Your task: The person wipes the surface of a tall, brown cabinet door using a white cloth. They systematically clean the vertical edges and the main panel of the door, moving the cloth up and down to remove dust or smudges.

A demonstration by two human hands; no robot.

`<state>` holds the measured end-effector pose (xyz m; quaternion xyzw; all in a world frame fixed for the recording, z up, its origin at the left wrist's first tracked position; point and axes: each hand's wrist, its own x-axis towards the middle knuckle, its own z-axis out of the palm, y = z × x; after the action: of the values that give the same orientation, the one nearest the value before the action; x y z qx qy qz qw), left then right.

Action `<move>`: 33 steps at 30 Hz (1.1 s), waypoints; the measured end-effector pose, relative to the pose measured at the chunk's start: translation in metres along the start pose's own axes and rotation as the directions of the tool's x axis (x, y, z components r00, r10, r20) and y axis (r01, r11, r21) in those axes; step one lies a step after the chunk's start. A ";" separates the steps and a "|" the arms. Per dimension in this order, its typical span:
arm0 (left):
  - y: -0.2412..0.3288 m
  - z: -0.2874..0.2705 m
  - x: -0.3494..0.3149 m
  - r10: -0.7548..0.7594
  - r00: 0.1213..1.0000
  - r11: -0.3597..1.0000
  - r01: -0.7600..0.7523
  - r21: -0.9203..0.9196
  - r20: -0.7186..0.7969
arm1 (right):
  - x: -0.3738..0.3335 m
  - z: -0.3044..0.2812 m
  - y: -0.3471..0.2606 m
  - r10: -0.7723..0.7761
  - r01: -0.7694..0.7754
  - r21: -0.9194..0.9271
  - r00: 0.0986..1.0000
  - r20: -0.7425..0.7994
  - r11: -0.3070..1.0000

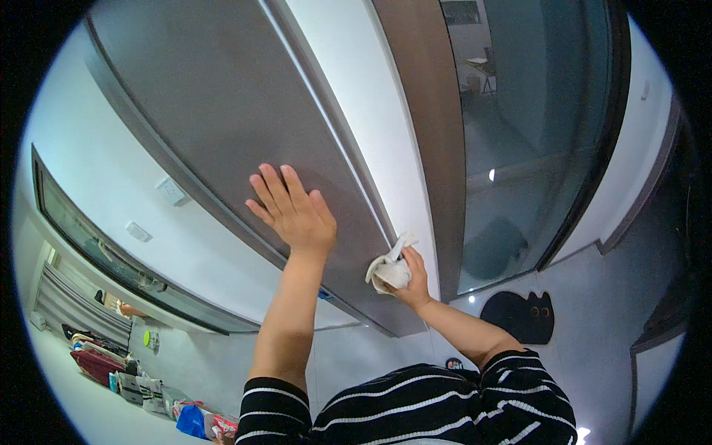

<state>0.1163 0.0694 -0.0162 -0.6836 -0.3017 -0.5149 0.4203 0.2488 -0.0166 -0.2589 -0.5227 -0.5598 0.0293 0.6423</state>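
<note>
A: Hands?

B: Left hand point(297, 215) is lying palm-in on the grey-brown door panel point(215, 96), fingers fanning slightly, holding nothing. Right hand point(417, 278) is pinching a crumpled off-white cloth point(390, 274).

A: Where is the cloth sitting?

B: Right of the left hand and closer to the body, at the panel's edge, by the lower end of the bright edge strip point(326, 117). How firmly it is pressing, I cannot tell.

A: Orientation?

B: Its loose tip is pointing away from the body and slightly right; the wad's long axis is slanting likewise. The panel's long axis is running from beyond the left hand down past the right.

A: Step?

B: Judgement: the person is wiping the edge, the left hand bracing. The next move is probably calling for a secure pinch and for following the strip.
</note>
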 end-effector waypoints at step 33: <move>0.008 -0.006 0.006 -0.022 1.000 1.000 0.022 0.004 0.007 | -0.083 -0.001 0.084 0.555 -0.638 0.404 0.770 0.314 0.656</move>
<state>0.1220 0.0607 -0.0115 -0.6811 -0.3119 -0.5165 0.4147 0.2643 -0.0309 -0.3750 -0.4932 -0.3802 0.4220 0.6589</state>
